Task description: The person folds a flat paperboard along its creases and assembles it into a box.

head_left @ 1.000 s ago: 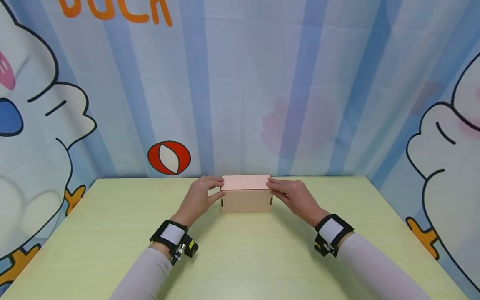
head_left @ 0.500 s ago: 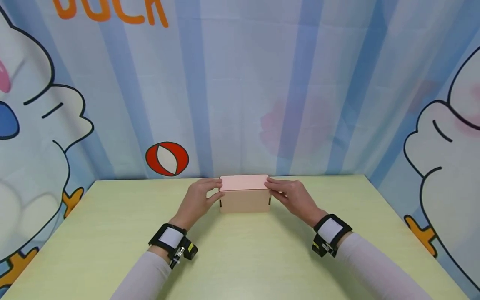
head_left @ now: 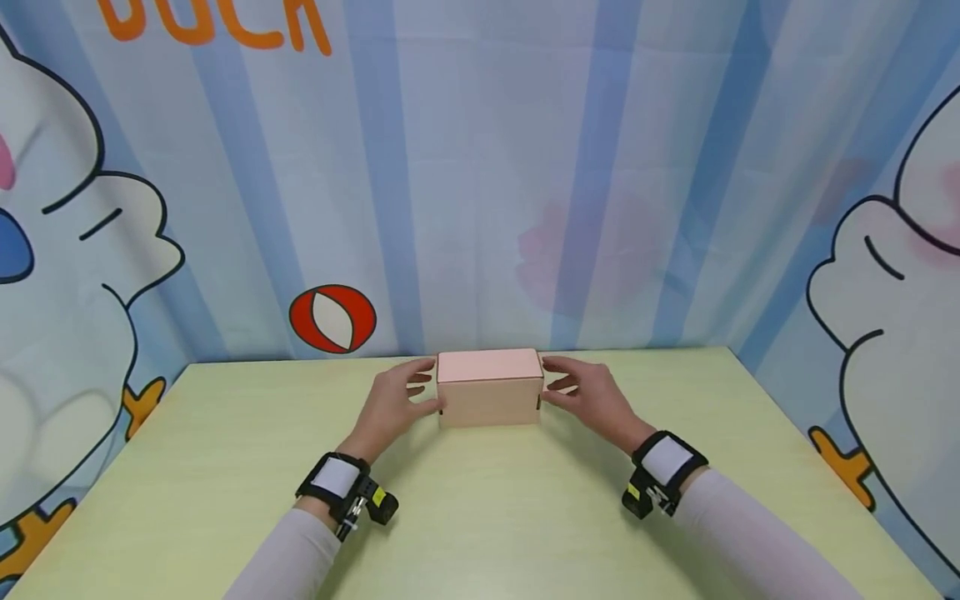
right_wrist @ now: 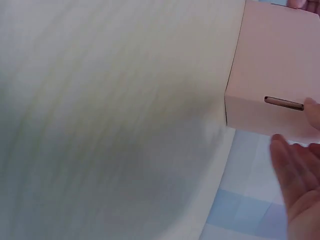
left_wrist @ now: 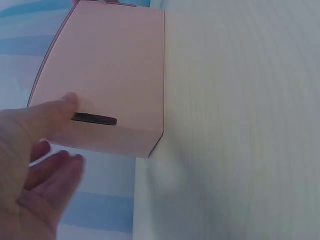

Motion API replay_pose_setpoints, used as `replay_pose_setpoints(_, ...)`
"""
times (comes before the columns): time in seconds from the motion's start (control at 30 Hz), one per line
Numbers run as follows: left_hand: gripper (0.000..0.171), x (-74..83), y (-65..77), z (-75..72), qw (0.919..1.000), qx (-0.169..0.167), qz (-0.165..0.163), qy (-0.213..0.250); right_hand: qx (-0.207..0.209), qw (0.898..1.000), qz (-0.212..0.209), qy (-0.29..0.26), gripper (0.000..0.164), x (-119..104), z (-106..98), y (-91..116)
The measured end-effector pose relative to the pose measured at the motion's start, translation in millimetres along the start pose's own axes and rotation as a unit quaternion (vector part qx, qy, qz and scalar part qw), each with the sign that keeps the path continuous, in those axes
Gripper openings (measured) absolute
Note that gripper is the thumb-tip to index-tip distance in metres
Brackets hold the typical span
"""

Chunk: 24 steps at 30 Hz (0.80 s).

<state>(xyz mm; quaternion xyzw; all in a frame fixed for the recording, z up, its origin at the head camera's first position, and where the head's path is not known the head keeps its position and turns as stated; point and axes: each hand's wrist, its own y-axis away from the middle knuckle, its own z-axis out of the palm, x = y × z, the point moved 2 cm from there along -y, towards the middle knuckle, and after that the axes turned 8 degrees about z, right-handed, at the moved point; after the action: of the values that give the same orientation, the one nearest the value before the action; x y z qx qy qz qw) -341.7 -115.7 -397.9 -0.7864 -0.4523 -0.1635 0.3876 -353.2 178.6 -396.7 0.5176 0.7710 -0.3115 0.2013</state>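
A small pink cardboard box stands with its lid down at the far edge of the pale table. My left hand is at its left end, fingers spread and relaxed, the thumb right at the front corner. At the opposite end, my right hand has its fingers loosely extended just off the side, its thumb close to the lower corner. The left wrist view shows a dark slot beside the left thumb. A similar slot lies by the right thumb in the right wrist view.
Behind the table hangs a blue striped curtain with a printed red and white ball. Printed cartoon figures cover the left and right sides. A strapped camera sits on the left wrist and another camera on the right.
Both hands have let go of the box's lid and ends; their fingers have moved outward and down. The box stays in place, while the head view shifts slightly.
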Motion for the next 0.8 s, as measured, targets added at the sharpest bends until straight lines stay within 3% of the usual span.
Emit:
replay_pose_setpoints(0.13, 0.064, -3.2, 1.1, 7.0, 0.9979, -0.044, -0.040, 0.026, -0.069, 0.996, 0.046, -0.022, 0.055, 3.4, 8.5, -0.2)
replay_pose_setpoints(0.23, 0.061, -4.1, 2.6, 10.4, 0.9971, -0.048, -0.049, 0.032, -0.098, 0.992, 0.071, -0.041, 0.054, 3.1, 14.6, 0.8)
replay_pose_setpoints(0.53, 0.051, -3.5, 6.6, 5.0, 0.9973, -0.045, -0.049, 0.031, -0.059, 0.994, 0.087, -0.028, 0.041, -3.8, 14.2, 1.1)
replay_pose_setpoints(0.7, 0.044, -5.2, 6.4, 0.0, 0.9974, -0.041, -0.044, 0.039, -0.051, 0.992, 0.102, -0.060, 0.039, -8.7, 8.1, -0.9)
replay_pose_setpoints(0.8, 0.040, -6.0, 6.9, -1.1, 0.9950, -0.041, -0.063, 0.065, -0.060, 0.990, 0.101, -0.081, 0.036, -10.3, 5.6, -0.9)
